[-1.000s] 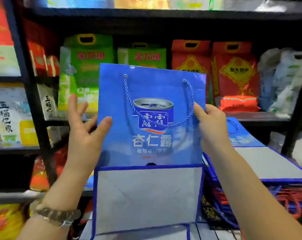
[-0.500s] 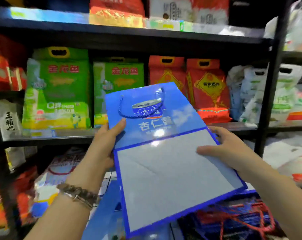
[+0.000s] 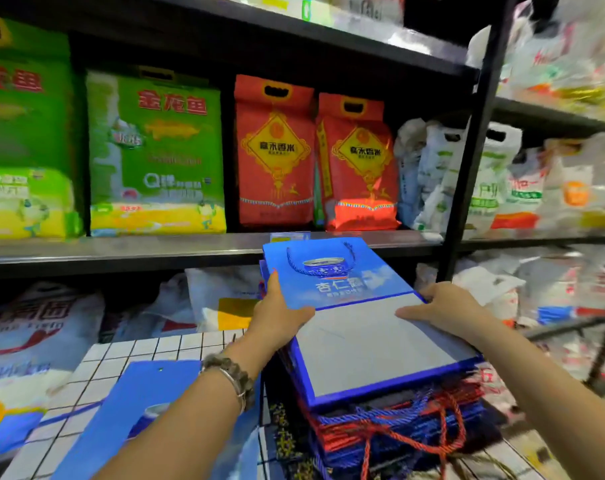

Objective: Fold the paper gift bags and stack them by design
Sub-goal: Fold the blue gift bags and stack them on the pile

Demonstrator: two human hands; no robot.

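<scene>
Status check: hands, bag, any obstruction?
Left hand grips blue bag, left edge; right hand holds right edge. Bag folded flat atop stack. No obstruction seen.

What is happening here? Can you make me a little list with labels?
Bag: folded blue gift bag, flat, grey bottom flap facing up
Hands: left hand grips its left edge, right hand holds its right edge
Under it: stack of bags with blue and red cords
Nearby: another blue bag on white tiles
Behind: green sacks and red sacks on shelf
</scene>
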